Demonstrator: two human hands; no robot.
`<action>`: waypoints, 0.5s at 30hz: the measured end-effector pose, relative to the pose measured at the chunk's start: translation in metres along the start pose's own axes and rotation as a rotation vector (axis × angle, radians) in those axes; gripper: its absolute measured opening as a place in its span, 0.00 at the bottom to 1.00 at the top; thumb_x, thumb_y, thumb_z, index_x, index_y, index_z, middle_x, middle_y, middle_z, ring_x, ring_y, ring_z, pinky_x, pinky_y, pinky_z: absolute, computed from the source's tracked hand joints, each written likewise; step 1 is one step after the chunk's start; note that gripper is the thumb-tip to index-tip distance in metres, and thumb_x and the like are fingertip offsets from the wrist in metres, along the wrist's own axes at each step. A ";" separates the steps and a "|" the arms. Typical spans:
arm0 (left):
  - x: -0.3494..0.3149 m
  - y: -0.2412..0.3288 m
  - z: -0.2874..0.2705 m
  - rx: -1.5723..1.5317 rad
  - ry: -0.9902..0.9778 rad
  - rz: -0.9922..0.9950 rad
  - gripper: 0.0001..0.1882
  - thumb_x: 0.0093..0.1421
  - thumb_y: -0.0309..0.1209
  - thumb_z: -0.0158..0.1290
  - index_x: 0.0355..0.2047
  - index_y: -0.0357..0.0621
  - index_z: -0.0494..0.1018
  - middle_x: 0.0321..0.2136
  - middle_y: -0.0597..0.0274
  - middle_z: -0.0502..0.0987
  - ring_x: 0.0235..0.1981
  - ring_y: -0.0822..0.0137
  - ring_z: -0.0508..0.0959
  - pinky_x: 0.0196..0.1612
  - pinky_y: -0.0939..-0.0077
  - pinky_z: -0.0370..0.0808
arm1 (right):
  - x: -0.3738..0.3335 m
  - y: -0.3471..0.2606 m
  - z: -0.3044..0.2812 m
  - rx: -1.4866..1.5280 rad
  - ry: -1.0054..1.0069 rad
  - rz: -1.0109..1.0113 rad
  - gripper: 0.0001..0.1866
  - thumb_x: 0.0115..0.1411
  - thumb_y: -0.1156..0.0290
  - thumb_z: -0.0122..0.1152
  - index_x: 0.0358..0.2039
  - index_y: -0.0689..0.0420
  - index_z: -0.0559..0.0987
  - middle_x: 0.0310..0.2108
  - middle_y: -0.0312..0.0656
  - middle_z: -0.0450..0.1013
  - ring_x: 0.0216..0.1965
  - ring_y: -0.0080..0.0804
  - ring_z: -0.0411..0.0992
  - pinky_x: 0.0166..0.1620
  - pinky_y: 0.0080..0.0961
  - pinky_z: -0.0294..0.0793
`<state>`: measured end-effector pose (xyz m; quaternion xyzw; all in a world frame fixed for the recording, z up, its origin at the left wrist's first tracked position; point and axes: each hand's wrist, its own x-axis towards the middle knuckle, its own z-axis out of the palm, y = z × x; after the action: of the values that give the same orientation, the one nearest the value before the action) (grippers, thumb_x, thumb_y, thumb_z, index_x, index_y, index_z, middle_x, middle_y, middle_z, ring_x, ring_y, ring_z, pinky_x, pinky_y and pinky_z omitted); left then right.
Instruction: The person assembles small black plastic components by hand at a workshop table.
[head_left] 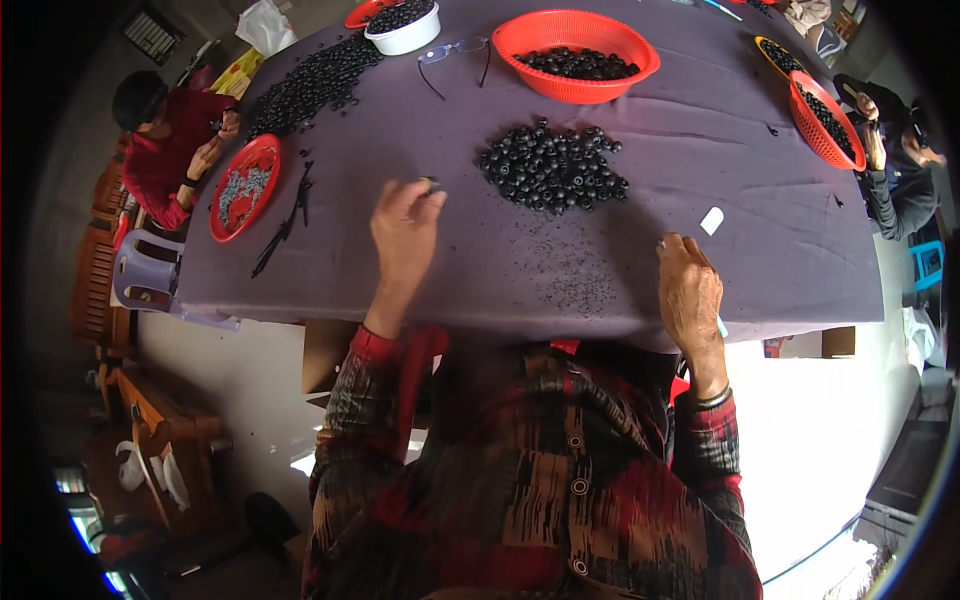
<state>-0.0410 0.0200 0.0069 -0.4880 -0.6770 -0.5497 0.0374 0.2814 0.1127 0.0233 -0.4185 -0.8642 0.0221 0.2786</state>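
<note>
My left hand (pixel 404 232) is raised over the purple-grey tablecloth, thumb and fingers pinching a small dark round piece (pixel 431 185). My right hand (pixel 690 290) is closed near the table's front edge. A slim tool's pale green handle end (pixel 722 327) sticks out below that palm; the rest of it is mostly hidden by the fingers. Beyond and between my hands lies a loose pile of black, round, ring-like parts (pixel 555 168), several with holes in them. Fine black crumbs (pixel 580 275) are scattered on the cloth on the near side of the pile.
A red plastic basket (pixel 640 75) of black parts stands behind the pile, glasses (pixel 455 50) beside it. At left are a red tray (pixel 262 150), black scissors-like tools (pixel 285 225) and more black parts (pixel 315 80). A white piece (pixel 712 221) lies right. Two people work at the sides.
</note>
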 end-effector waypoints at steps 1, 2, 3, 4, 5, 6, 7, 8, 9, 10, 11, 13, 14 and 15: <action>0.001 0.013 0.008 0.041 -0.074 0.048 0.07 0.51 0.21 0.59 0.32 0.36 0.75 0.27 0.64 0.72 0.24 0.75 0.71 0.28 0.82 0.69 | -0.001 0.002 0.001 -0.027 -0.030 0.016 0.05 0.56 0.75 0.55 0.29 0.59 0.69 0.25 0.46 0.72 0.27 0.47 0.72 0.28 0.38 0.72; 0.001 0.018 0.017 0.031 -0.119 0.072 0.07 0.50 0.21 0.59 0.31 0.36 0.75 0.27 0.63 0.71 0.24 0.74 0.70 0.29 0.82 0.69 | -0.002 0.002 0.002 -0.049 -0.059 0.028 0.04 0.56 0.74 0.55 0.28 0.58 0.69 0.25 0.45 0.72 0.27 0.47 0.73 0.28 0.37 0.73; 0.002 0.022 0.024 0.021 -0.165 0.097 0.08 0.49 0.20 0.60 0.31 0.36 0.75 0.26 0.63 0.71 0.23 0.74 0.70 0.29 0.82 0.69 | -0.002 0.002 0.004 -0.050 -0.054 0.032 0.04 0.56 0.74 0.55 0.28 0.58 0.69 0.25 0.45 0.72 0.27 0.47 0.73 0.28 0.37 0.73; 0.003 0.018 0.031 0.043 -0.216 0.107 0.09 0.49 0.20 0.59 0.33 0.37 0.75 0.28 0.62 0.72 0.25 0.71 0.72 0.29 0.80 0.70 | -0.001 0.002 0.006 -0.042 -0.053 0.051 0.04 0.56 0.73 0.55 0.28 0.57 0.70 0.25 0.45 0.72 0.27 0.46 0.73 0.28 0.37 0.73; 0.003 0.017 0.038 0.039 -0.218 0.113 0.09 0.49 0.20 0.59 0.33 0.37 0.75 0.28 0.62 0.72 0.25 0.71 0.72 0.29 0.80 0.70 | -0.001 0.002 0.008 -0.034 -0.053 0.069 0.04 0.57 0.73 0.55 0.29 0.56 0.70 0.24 0.44 0.73 0.27 0.46 0.74 0.28 0.36 0.74; 0.003 0.016 0.044 0.091 -0.239 0.106 0.10 0.49 0.20 0.58 0.34 0.38 0.74 0.29 0.62 0.72 0.26 0.68 0.74 0.30 0.77 0.70 | -0.001 0.002 0.011 -0.036 -0.049 0.073 0.04 0.57 0.73 0.55 0.29 0.56 0.70 0.24 0.44 0.73 0.27 0.46 0.74 0.28 0.36 0.74; 0.003 0.015 0.048 0.143 -0.260 0.099 0.11 0.49 0.19 0.58 0.34 0.39 0.73 0.29 0.62 0.72 0.27 0.65 0.75 0.30 0.75 0.71 | -0.001 0.002 0.014 -0.051 -0.042 0.071 0.04 0.57 0.72 0.55 0.29 0.56 0.70 0.24 0.44 0.73 0.27 0.46 0.74 0.28 0.36 0.74; 0.005 0.013 0.052 0.139 -0.265 0.104 0.11 0.49 0.19 0.58 0.34 0.39 0.73 0.29 0.62 0.72 0.27 0.65 0.75 0.30 0.75 0.71 | -0.001 0.003 0.015 -0.068 -0.035 0.072 0.04 0.57 0.71 0.55 0.29 0.56 0.70 0.24 0.44 0.74 0.27 0.46 0.75 0.28 0.36 0.75; 0.006 0.011 0.055 0.215 -0.272 0.154 0.11 0.49 0.19 0.57 0.35 0.40 0.72 0.30 0.61 0.72 0.28 0.62 0.75 0.31 0.73 0.71 | -0.001 0.004 0.014 -0.070 -0.032 0.078 0.04 0.57 0.71 0.55 0.29 0.56 0.70 0.24 0.44 0.74 0.27 0.46 0.75 0.28 0.36 0.75; 0.008 0.009 0.058 0.292 -0.278 0.203 0.12 0.50 0.19 0.56 0.35 0.41 0.71 0.30 0.61 0.72 0.29 0.60 0.76 0.32 0.71 0.71 | 0.000 0.006 0.014 -0.056 -0.046 0.087 0.05 0.57 0.71 0.55 0.29 0.56 0.70 0.25 0.45 0.74 0.27 0.46 0.75 0.27 0.36 0.75; 0.009 0.009 0.061 0.288 -0.281 0.210 0.12 0.50 0.19 0.56 0.35 0.41 0.71 0.30 0.61 0.72 0.29 0.60 0.76 0.32 0.71 0.71 | 0.001 0.007 0.013 -0.043 -0.058 0.097 0.05 0.57 0.71 0.55 0.30 0.57 0.70 0.25 0.45 0.74 0.26 0.46 0.75 0.27 0.36 0.76; 0.012 0.008 0.065 0.279 -0.283 0.206 0.11 0.49 0.19 0.56 0.34 0.41 0.70 0.29 0.59 0.71 0.28 0.59 0.75 0.33 0.69 0.71 | 0.001 0.008 0.013 -0.052 -0.047 0.093 0.05 0.57 0.71 0.55 0.30 0.57 0.70 0.25 0.45 0.74 0.26 0.46 0.75 0.26 0.36 0.75; 0.014 0.005 0.066 0.279 -0.283 0.208 0.11 0.49 0.19 0.56 0.34 0.41 0.70 0.29 0.59 0.71 0.28 0.59 0.75 0.33 0.69 0.71 | 0.001 0.009 0.013 -0.057 -0.043 0.079 0.05 0.57 0.71 0.55 0.30 0.57 0.70 0.25 0.45 0.74 0.26 0.46 0.75 0.25 0.36 0.75; 0.016 0.000 0.067 0.263 -0.298 0.182 0.11 0.50 0.19 0.56 0.35 0.41 0.70 0.29 0.59 0.71 0.28 0.59 0.75 0.33 0.69 0.71 | 0.001 0.009 0.014 -0.056 -0.041 0.080 0.05 0.57 0.71 0.55 0.30 0.57 0.70 0.25 0.45 0.74 0.26 0.46 0.75 0.25 0.36 0.75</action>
<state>-0.0163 0.0822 -0.0101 -0.6140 -0.6939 -0.3729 0.0495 0.2800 0.1215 0.0096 -0.4600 -0.8524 0.0174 0.2479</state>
